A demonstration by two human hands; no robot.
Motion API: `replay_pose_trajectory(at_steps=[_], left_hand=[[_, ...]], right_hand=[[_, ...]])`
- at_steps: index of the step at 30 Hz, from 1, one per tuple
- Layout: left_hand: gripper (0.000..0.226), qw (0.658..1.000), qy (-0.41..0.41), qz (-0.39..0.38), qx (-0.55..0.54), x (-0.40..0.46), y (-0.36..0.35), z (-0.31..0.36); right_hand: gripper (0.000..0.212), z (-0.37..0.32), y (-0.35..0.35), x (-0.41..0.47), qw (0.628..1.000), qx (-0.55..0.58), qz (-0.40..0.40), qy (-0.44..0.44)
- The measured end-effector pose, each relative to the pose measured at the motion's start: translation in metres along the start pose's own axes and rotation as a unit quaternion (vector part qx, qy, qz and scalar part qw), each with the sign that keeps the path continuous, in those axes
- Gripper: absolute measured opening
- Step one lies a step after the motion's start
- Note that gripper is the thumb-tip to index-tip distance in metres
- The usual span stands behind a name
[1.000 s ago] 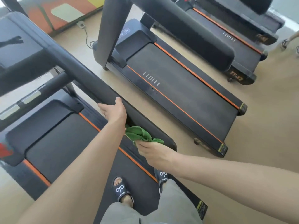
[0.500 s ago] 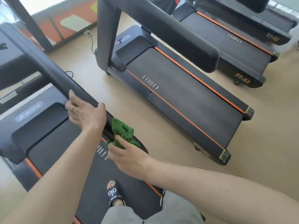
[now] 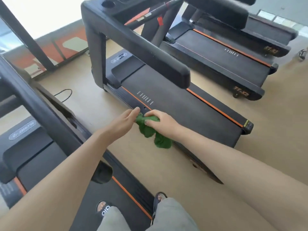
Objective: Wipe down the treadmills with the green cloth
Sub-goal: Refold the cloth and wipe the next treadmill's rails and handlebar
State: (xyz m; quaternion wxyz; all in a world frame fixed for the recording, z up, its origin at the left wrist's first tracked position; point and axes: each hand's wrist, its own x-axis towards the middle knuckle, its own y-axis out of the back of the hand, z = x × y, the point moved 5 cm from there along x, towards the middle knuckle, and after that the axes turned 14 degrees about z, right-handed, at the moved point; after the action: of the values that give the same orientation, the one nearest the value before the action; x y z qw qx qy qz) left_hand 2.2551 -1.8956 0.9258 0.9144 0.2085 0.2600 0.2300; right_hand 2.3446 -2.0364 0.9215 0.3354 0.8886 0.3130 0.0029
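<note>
The green cloth [image 3: 150, 130] hangs bunched in the air between both hands, over the floor strip next to the middle treadmill [image 3: 191, 110]. My right hand [image 3: 162, 123] grips its upper part with curled fingers. My left hand [image 3: 124, 121] pinches the cloth's left edge with its fingertips. Both hands are clear of the near treadmill's black handrail [image 3: 41, 110], which runs diagonally at the left. I stand on the near treadmill's belt [image 3: 93, 202], sandalled feet at the bottom.
A third treadmill [image 3: 233, 60] stands at the back right. The middle treadmill's thick handrail [image 3: 150, 54] juts out above its belt. A black cable [image 3: 65, 95] lies on the beige floor between the machines. Orange floor mat and dark post at the far left.
Both hands have left the near treadmill's handrail and moved right, toward the middle treadmill. My left hand let go of the rail and now holds the cloth too. The view swung right.
</note>
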Motion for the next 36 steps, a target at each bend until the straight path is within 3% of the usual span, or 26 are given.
replay_pose_trajectory(at_steps=[2, 4, 9, 14, 23, 26, 30, 36], left_hand=[[0.045, 0.999, -0.025, -0.007, -0.021, 0.003, -0.011, 0.024], [0.038, 0.999, -0.023, 0.033, -0.035, 0.013, -0.011, 0.042], [0.012, 0.993, -0.034, 0.082, -0.074, 0.045, -0.003, 0.080], [0.006, 0.991, -0.078, 0.089, -0.061, 0.081, -0.014, 0.110], [0.022, 0.989, -0.129, 0.058, -0.036, 0.119, -0.027, 0.162], [0.014, 0.989, -0.132, 0.052, -0.039, 0.132, -0.035, 0.169], [0.024, 0.985, -0.151, 0.066, -0.050, 0.154, -0.049, 0.172], [0.018, 0.949, -0.267, 0.152, -0.073, 0.195, -0.097, 0.150]], right_hand=[[0.038, -0.005, 0.024, 0.017, 0.995, 0.086, 0.019, -0.053], [0.044, -0.010, 0.043, 0.028, 0.986, 0.141, 0.015, -0.093], [0.042, -0.020, 0.077, 0.049, 0.989, 0.114, 0.031, -0.090], [0.031, -0.025, 0.105, 0.074, 0.995, 0.028, 0.084, -0.047], [0.005, -0.022, 0.141, 0.104, 0.994, -0.025, 0.111, 0.002], [0.009, -0.014, 0.146, 0.119, 0.991, -0.048, 0.120, 0.038], [0.023, 0.006, 0.148, 0.147, 0.992, -0.025, 0.113, 0.051], [0.028, 0.062, 0.136, 0.191, 0.977, -0.066, 0.090, 0.183]])
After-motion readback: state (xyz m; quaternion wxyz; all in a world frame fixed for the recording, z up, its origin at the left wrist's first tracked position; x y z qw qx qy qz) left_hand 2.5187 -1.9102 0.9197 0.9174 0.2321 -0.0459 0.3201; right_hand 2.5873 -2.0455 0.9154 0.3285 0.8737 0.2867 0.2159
